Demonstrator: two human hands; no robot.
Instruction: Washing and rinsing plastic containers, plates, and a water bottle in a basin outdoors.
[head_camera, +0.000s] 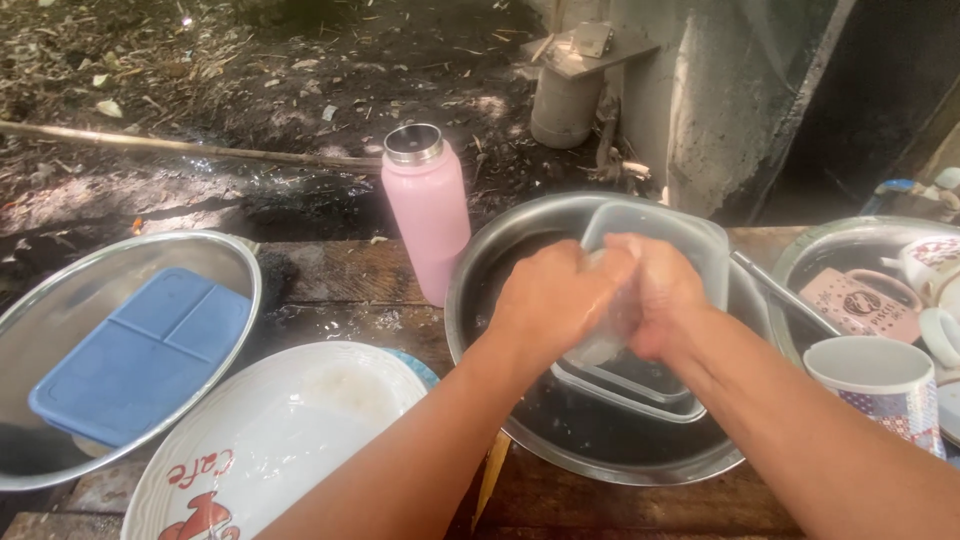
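Both my hands meet over a large steel basin (480, 270) in the middle of a wooden table. My left hand (550, 300) and my right hand (660, 295) grip a clear square plastic container (680, 235), tilted on its side above the basin. Below it, a second clear container (630, 385) lies in the dark water at the basin's bottom. Whether a sponge or cloth sits between my palms is hidden.
A pink bottle with a steel cap (427, 210) stands left of the basin. A white oval plate (270, 430) lies at the front left, beside a steel basin (60, 290) holding a blue lid (140, 360). At the right stand a patterned mug (880, 385) and a basin (840, 235) of cups.
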